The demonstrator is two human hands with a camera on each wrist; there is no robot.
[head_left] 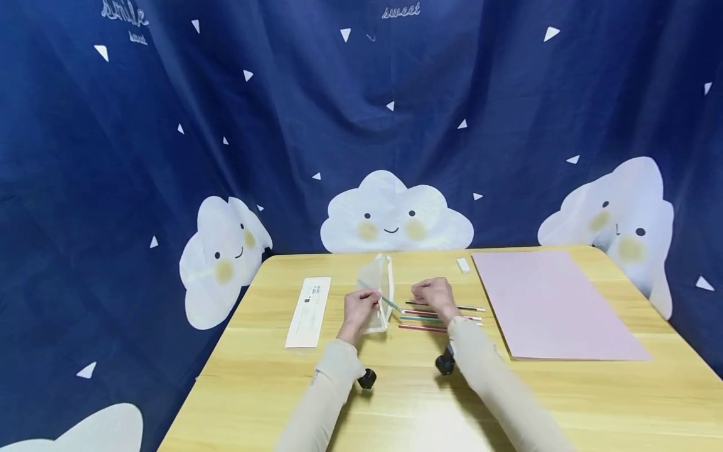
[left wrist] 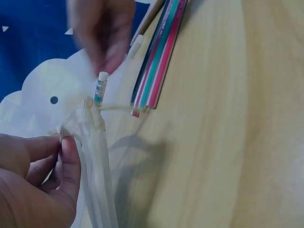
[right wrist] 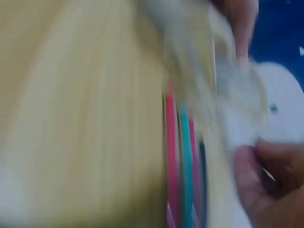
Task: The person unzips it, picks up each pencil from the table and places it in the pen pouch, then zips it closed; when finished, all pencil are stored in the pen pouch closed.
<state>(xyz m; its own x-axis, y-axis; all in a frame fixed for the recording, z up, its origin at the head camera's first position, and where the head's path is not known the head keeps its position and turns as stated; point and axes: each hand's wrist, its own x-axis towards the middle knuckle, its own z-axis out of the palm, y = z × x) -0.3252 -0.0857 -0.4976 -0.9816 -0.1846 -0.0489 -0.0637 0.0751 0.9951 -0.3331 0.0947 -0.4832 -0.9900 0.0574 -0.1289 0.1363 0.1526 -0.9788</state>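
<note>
My left hand (head_left: pixel 360 307) pinches the edge of a translucent mesh pouch (head_left: pixel 369 274) with a white border, held up off the table. Slanting out of its opening is a teal pencil (head_left: pixel 391 304); in the left wrist view the pencil's white eraser end (left wrist: pixel 100 88) points up. My right hand (head_left: pixel 433 295) hovers just beyond that end, apart from it, fingers loosely bent and with nothing visible in them. Beneath the right hand several pencils lie side by side, among them a pink pencil (head_left: pixel 420 328) and a black pencil (head_left: pixel 471 308). The right wrist view is blurred.
A white printed strip of card (head_left: pixel 309 312) lies left of the pouch. A white eraser (head_left: pixel 463 265) sits toward the back, beside a large pale pink sheet (head_left: pixel 556 307) on the right. Behind the wooden table (head_left: pixel 407 402) hangs a blue curtain (head_left: pixel 294 125).
</note>
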